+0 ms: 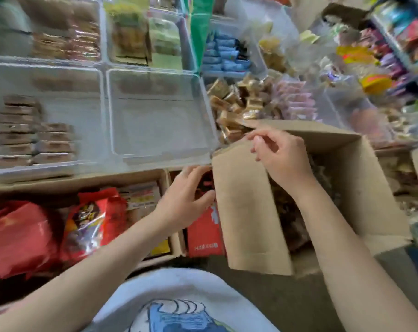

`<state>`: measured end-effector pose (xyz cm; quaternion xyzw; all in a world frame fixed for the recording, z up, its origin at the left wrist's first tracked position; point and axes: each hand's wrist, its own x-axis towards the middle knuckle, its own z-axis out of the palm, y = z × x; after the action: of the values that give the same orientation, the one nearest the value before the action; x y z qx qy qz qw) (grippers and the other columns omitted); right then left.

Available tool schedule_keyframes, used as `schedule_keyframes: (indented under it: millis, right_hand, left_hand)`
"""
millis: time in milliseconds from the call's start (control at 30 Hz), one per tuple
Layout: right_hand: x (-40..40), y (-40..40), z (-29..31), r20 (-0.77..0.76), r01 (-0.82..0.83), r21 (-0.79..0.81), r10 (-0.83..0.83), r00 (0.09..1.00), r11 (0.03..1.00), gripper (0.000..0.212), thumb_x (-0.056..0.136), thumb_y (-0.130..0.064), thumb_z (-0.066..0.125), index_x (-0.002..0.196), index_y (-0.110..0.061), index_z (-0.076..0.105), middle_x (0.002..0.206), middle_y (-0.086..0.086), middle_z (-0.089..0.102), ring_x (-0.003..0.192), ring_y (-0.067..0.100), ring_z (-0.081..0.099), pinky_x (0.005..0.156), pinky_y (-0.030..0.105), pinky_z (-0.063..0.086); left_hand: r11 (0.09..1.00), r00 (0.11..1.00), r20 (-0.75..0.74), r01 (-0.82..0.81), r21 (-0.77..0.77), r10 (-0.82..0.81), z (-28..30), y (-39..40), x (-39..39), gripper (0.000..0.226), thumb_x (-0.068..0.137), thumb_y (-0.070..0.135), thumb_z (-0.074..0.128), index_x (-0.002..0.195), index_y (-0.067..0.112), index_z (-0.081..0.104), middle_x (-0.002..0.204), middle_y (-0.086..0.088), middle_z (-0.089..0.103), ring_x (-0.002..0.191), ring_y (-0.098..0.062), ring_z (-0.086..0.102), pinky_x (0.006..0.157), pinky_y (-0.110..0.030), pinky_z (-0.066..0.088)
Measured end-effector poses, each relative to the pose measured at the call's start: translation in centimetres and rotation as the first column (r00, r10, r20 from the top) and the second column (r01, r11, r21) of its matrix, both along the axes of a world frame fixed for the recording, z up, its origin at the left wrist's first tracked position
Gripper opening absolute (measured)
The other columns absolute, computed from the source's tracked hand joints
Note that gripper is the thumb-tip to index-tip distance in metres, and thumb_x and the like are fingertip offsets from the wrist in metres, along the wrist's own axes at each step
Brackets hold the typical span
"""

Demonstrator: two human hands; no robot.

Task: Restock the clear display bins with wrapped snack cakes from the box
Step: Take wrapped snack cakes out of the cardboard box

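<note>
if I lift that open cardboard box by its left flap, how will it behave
The flap would probably bend at its crease; it looks thin. The cardboard box seems filled with wrapped cakes, so it is likely to sag or tip. Gripping underneath seems safer.

Box (248, 207): plain tan cardboard. Left of box: red carton (204, 232), white print; glossy red bags (19, 236). Above box: clear bin (155, 116); dark brown cakes (23, 130); pale blue packets (224, 53).

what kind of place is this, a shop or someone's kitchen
Most likely a small snack shop: rows of clear display bins hold wrapped snacks, shelves of packaged goods stand at right, and an open cardboard stock box waits for unpacking.
</note>
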<state>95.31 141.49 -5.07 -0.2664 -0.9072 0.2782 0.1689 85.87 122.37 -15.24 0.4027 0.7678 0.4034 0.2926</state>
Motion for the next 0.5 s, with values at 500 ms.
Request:
schedule_keyframes:
  millis: [500]
  right_hand:
    - [16.3,10.4,-9.1,0.945,-0.278,-0.145,0.216,0.247,0.950,0.055,0.088,-0.028,0.073,0.139,-0.019,0.053,0.143,0.011,0.048,0.121,0.029,0.054,0.093,0.036,0.051]
  left_hand:
    - [0.994,0.923,-0.379,0.023,-0.106,-0.062,0.8,9.3,14.0,0.064,0.098,0.049,0.037,0.158,0.029,0.028,0.168,0.010,0.009,0.152,-0.014,-0.022,0.121,-0.044,-0.007]
